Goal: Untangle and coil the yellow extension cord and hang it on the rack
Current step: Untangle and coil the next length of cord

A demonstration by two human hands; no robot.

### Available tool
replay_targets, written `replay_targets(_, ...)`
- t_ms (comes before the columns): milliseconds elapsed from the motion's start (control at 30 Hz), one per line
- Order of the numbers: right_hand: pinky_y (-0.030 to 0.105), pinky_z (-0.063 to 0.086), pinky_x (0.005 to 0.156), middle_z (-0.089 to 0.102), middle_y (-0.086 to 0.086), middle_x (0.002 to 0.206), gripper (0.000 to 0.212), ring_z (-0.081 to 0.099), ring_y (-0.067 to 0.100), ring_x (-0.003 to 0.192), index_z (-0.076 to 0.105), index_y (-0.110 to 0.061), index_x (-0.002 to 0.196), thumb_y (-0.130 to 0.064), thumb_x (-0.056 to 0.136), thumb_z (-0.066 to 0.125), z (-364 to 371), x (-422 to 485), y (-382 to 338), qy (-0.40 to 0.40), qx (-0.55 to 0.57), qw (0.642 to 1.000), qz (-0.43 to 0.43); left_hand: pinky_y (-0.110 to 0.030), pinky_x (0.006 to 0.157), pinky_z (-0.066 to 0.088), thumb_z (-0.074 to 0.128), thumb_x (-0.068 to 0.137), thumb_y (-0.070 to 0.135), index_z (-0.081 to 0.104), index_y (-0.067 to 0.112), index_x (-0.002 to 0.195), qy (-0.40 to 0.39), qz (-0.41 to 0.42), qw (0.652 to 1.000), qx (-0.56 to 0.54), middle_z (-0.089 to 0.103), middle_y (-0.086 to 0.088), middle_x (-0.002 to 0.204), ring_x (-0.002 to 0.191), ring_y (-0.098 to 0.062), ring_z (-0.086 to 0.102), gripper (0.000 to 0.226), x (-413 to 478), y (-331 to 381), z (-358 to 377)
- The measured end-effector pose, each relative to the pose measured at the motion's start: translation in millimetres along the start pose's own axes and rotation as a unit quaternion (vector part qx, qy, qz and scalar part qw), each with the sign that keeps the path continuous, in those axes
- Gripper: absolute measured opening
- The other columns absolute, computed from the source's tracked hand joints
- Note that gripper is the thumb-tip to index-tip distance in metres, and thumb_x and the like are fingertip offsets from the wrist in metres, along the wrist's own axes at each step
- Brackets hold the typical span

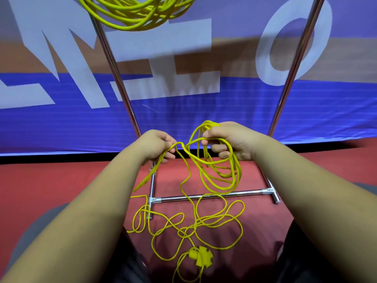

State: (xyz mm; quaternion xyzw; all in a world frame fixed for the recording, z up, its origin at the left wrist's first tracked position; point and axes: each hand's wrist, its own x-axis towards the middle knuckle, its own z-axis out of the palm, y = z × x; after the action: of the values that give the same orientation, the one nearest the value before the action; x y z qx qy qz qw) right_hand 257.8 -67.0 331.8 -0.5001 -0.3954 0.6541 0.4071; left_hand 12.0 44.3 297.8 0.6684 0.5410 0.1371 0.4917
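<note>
Yellow extension cord (pixel 212 172) fills the middle of the head view, partly gathered in the hands and partly loose on the red floor (pixel 61 180). The right hand (pixel 230 142) holds a bunch of several loops, its fingers (pixel 219 149) curled shut around the top of the coil, which hangs down below the hand toward the rack's lower crossbar (pixel 212 196). The left hand (pixel 158 147) pinches a single strand just beside the coil, fingers closed on it; that strand arches between the two hands, and another length trails down and to the left from this hand.

Below the hands the rest of the cord lies on the floor in a loose tangle of crossing loops, spread over and in front of the crossbar. The cord's yellow multi-outlet end (pixel 201 258) rests on the floor near the bottom edge of the view, between the person's dark-clothed knees, with a strand running up from it into the tangle.

The chrome rack (pixel 114 64) stands directly ahead, its two uprights rising from the base to the top edge of the view. A second bundle of yellow cord (pixel 134 13) hangs at the top, between the uprights. Behind the rack stretches a blue banner (pixel 204 119) with large pale letters.
</note>
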Motion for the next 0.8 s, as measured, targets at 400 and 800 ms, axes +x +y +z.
replay_targets(400, 0.025, 0.033, 0.048, 0.062, 0.004, 0.074, 0.021, 0.043, 0.013, 0.044, 0.061, -0.013, 0.087, -0.024, 0.096, 0.076, -7, 17, 15, 0.075, 0.019, 0.997, -0.030, -0.045, 0.089, 0.057, 0.066, 0.093, 0.018, 0.073, 0.038, 0.101, -0.061, 0.123, 0.978, 0.158, 0.079, -0.001, 0.093, 0.092, -0.022, 0.074, 0.022, -14, 8, 0)
replay_targets(800, 0.024, 0.034, 0.043, 0.047, -0.001, 0.062, 0.020, 0.039, 0.012, 0.046, 0.060, -0.011, 0.097, -0.020, 0.092, 0.078, -5, 22, 14, 0.175, 0.048, 0.981, -0.068, -0.036, 0.073, 0.047, 0.045, 0.097, 0.073, 0.068, 0.038, 0.119, -0.102, 0.092, 0.977, 0.165, 0.059, 0.004, 0.070, 0.068, -0.012, 0.055, 0.047, -37, 22, 8)
